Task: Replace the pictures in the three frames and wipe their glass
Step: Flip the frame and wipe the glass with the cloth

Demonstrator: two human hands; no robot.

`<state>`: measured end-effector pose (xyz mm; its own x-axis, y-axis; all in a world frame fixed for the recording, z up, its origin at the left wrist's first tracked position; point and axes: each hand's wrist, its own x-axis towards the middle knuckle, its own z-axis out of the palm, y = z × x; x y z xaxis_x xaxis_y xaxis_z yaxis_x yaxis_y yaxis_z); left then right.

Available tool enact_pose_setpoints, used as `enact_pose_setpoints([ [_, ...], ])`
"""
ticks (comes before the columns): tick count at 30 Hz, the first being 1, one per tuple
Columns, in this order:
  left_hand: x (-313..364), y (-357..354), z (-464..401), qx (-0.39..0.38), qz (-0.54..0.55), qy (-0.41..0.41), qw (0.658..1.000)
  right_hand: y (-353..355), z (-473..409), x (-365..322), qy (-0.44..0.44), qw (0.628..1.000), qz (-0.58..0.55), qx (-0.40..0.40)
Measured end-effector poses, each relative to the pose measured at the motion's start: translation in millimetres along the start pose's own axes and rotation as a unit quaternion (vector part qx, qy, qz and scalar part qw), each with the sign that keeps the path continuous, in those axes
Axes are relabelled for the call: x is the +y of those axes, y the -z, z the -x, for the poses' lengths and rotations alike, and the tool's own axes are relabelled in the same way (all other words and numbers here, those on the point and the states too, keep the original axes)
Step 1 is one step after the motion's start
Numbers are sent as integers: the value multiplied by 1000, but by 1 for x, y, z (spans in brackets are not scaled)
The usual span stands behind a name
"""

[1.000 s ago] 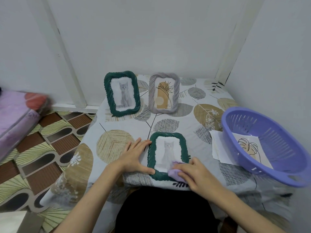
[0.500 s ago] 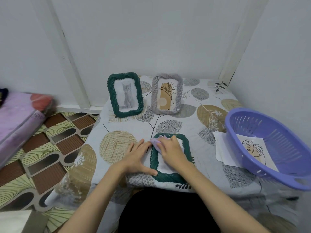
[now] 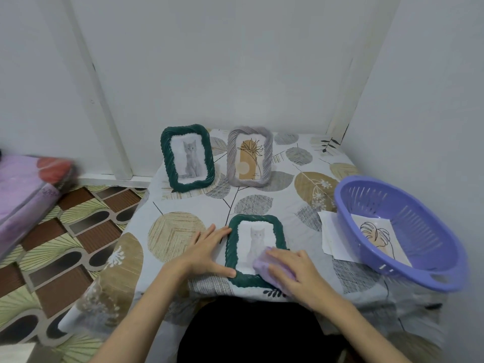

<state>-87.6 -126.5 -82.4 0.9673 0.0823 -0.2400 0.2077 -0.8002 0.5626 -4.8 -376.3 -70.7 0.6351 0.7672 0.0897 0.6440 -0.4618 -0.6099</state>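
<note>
Head view of a counter covered by a leaf-patterned cloth, set in a white-walled corner. 3 picture frames are present. The near green frame lies flat at the front edge of the counter, face up, showing a pale cat picture under its glass. The left hand rests flat on the cloth with fingers straight and spread, its fingertips and thumb touching the left rim of this frame. The right hand presses a lilac cloth onto the lower right part of the glass, fingers lying extended over the wad and hiding most of it, so whether they curl around it cannot be told; the cloth overlaps the frame's lower right corner.

At the back of the counter, the far green frame stands upright, tilted slightly back, holding a grey cat picture. Just beside it on the right, apart from it, the grey frame stands upright with a line-drawn plant picture.

At the right edge, a purple basket sits tilted; a loose leaf print lies inside it, and white paper sheets lie under its left rim. A patterned floor and a folded pink mattress occupy the left
</note>
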Motion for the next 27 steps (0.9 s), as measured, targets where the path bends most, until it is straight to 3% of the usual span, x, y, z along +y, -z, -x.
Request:
enact_pose_setpoints([
  [3,6,1,4,-14,33,15,999,3,9,0,-79,995,-21,56],
  [5,13,3,8,-14,48,25,998,3,14,1,-122,991,-19,45],
  [9,36,1,13,71,80,36,994,10,9,3,-192,970,-123,81],
  [11,54,-1,16,158,153,12,975,20,2,1,-213,930,-261,150],
  [13,78,-2,19,224,301,-6,927,29,-6,-9,-225,873,-388,190],
  [17,115,-9,21,161,514,-4,843,22,-21,-28,-235,817,-477,223],
  [21,108,-10,21,168,478,-48,861,12,-28,-41,-202,778,-574,160],
  [24,87,0,24,139,522,-17,841,8,-30,-48,-152,796,-576,105],
  [27,53,14,29,193,453,38,870,-1,-34,-46,-144,900,-403,83],
])
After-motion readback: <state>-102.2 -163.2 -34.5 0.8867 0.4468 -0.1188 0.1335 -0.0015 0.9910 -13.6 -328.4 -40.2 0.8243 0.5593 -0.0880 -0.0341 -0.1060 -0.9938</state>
